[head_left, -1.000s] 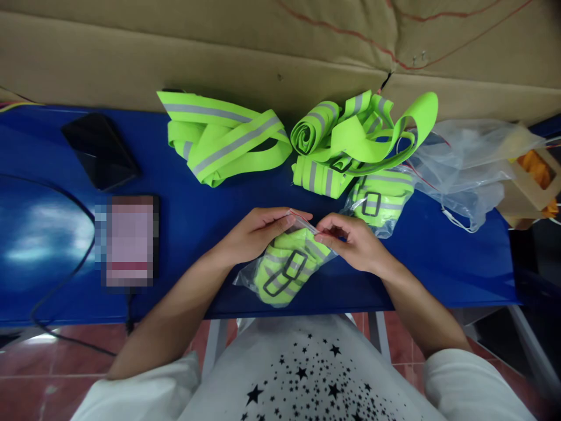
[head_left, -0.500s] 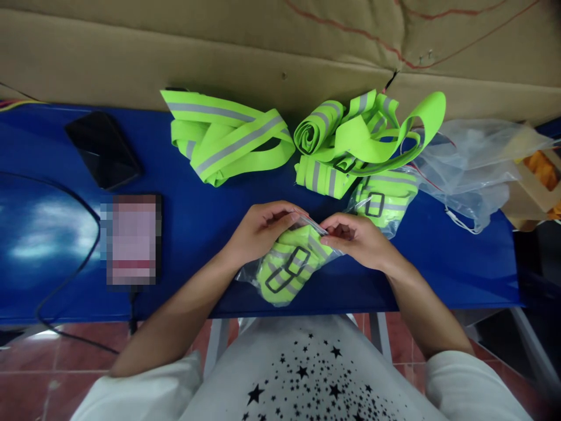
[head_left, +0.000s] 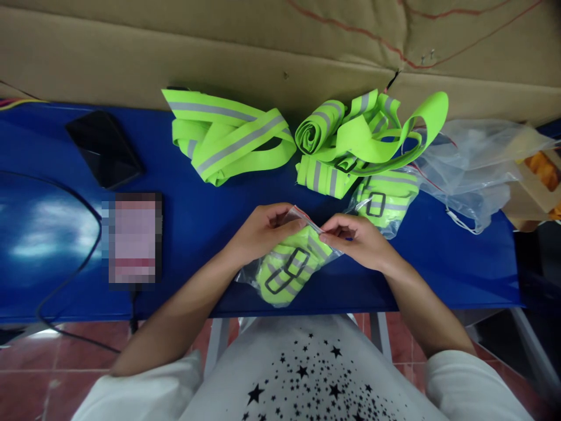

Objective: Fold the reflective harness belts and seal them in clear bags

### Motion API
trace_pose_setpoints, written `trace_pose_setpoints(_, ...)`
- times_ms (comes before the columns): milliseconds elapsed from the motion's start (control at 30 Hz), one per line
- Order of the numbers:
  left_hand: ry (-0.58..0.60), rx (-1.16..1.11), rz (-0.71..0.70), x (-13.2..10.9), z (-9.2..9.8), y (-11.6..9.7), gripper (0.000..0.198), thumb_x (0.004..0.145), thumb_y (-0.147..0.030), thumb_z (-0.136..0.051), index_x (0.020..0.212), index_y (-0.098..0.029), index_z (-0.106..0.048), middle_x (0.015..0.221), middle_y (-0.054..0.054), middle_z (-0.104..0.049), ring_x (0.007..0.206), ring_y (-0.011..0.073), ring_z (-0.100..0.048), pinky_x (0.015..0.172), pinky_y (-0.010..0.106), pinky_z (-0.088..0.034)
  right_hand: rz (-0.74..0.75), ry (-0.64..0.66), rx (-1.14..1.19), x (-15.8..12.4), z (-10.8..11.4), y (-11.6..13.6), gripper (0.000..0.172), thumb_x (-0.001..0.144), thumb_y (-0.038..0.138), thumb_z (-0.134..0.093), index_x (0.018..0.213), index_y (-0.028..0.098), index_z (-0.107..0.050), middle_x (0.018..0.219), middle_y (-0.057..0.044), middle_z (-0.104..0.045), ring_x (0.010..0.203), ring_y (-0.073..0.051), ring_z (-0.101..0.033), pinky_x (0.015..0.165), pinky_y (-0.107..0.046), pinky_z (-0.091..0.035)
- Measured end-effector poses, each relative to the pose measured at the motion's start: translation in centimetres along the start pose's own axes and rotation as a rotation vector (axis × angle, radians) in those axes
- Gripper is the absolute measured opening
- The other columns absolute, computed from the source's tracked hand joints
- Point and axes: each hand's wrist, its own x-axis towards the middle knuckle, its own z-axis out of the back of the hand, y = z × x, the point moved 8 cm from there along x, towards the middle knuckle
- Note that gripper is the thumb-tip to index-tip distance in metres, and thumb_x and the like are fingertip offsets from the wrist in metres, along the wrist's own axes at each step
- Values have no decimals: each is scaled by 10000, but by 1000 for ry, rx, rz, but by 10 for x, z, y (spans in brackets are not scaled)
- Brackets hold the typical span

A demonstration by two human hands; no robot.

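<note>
A clear zip-lock bag [head_left: 250, 273] lies near the table's front edge, its red-lined top edge tilted down to the right. Inside it is a folded neon-yellow reflective strap [head_left: 280, 269] with grey stripes and black buckles. My left hand [head_left: 269, 231] pinches the bag's top at the left part of the seal. Thumb and fingers of my right hand [head_left: 357, 238] are closed on the same seal farther right. Just beyond my right hand sits another bagged reflective strap [head_left: 397, 202] with a black buckle.
Loose reflective straps [head_left: 236, 146] lie at the back of the blue table [head_left: 193, 234], with a rolled and tangled pile [head_left: 363, 137] beside them. Clear plastic bags [head_left: 473, 169] are at the right by a cardboard box [head_left: 532, 193]. A black phone-like object [head_left: 104, 149] and a cabled device [head_left: 134, 237] lie left.
My left hand has slid slightly right along the seal, baring more of the red-lined edge above it. My right hand has barely moved; the bag stays in place.
</note>
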Motion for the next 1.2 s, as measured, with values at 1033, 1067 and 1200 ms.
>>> trace_pose_setpoints(1033,-27,265,-127,-3,-6,-10,193,936,-350,-699,940,-163,-748,850,4,-752,752,107,-643,676,207,-451,95,-88,-85,-2,-8,3,170,938,372,-710,983,210,-732,882,-7,-718,743,-104,-639,625,-213,-475)
trace_pose_setpoints(1067,-35,278,-140,-4,-6,-11,179,939,-335,-693,939,-163,-746,860,3,-756,766,106,-652,688,204,-456,116,-97,-95,-2,-9,4,156,946,363,-704,984,214,-728,888,-6,-723,743,-105,-644,634,-216,-481)
trace_pose_setpoints(1200,-55,291,-158,-5,-8,-9,173,943,-324,-682,947,-159,-735,870,7,-758,787,114,-669,685,202,-470,205,-148,-175,-4,-12,10,113,968,321,-676,956,211,-698,848,-3,-707,722,-111,-639,639,-230,-486)
